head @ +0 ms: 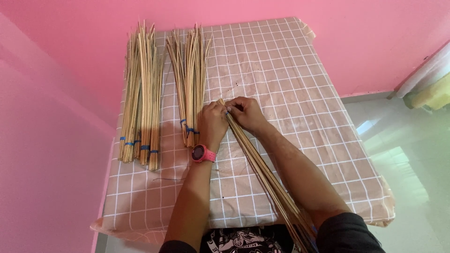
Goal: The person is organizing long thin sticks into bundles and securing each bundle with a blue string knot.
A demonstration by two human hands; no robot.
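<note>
Gripping the stick bundle [262, 173] near its far end, I close my left hand [213, 122] and right hand [246, 113] around it.

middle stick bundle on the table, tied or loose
Tied: a blue band wraps the middle stick bundle near its lower end, beside the left hand; the tops fan out.

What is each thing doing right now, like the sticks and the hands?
Left hand: fingers closed on the far end of the loose bundle of thin pale bamboo sticks.
Right hand: gripping the same end.
Loose bundle: untied, lying slantwise on the table.
Middle stick bundle: tied with blue band, fanned out.
Left stick bundles: tied, lying flat.
Pink checked tablecloth: spread, wrinkled.
</note>
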